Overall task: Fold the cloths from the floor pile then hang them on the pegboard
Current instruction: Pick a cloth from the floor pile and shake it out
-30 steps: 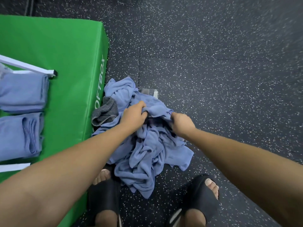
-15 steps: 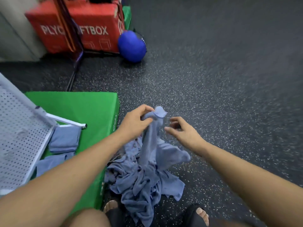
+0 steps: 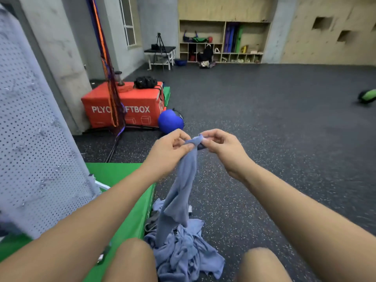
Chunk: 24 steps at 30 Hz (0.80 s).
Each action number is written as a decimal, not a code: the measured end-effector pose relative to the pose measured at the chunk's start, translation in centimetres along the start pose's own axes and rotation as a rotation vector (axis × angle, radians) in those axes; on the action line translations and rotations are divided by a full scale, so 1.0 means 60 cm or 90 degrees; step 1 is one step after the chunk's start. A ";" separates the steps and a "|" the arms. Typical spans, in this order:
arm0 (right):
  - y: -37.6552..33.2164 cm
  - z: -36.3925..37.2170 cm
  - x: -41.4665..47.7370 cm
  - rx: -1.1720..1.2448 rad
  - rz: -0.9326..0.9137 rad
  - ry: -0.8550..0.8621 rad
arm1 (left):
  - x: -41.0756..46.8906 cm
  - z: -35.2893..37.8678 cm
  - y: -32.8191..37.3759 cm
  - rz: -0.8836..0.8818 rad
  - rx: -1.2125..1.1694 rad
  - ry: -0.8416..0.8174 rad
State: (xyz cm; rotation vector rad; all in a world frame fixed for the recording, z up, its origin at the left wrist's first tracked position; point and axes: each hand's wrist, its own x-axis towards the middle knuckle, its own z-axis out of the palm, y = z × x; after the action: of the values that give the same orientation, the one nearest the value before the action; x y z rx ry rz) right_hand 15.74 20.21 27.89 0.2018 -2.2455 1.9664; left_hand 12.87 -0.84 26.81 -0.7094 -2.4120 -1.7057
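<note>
Blue cloth (image 3: 184, 180) hangs from both hands — left hand (image 3: 169, 152) and right hand (image 3: 222, 148) pinch its top edge — above the floor pile (image 3: 183, 249), near the white pegboard (image 3: 30, 139) at left.

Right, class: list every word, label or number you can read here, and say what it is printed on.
"PLYO" then "FTBOX": white capitals on the front of the red box; hanging straps cover the letters between.
Items in the far shelves: too small to read.
The cloth and the pegboard: no text shows.
</note>
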 end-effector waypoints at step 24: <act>-0.385 0.014 -0.110 -0.436 -0.353 -0.029 | -0.073 -0.111 0.339 0.061 -0.079 -0.019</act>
State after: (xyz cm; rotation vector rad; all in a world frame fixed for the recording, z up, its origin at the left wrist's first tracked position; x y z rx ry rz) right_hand 26.78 16.35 48.89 0.6839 -2.3900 0.8808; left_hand 24.24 -2.99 45.33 -0.8565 -2.2666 -1.8316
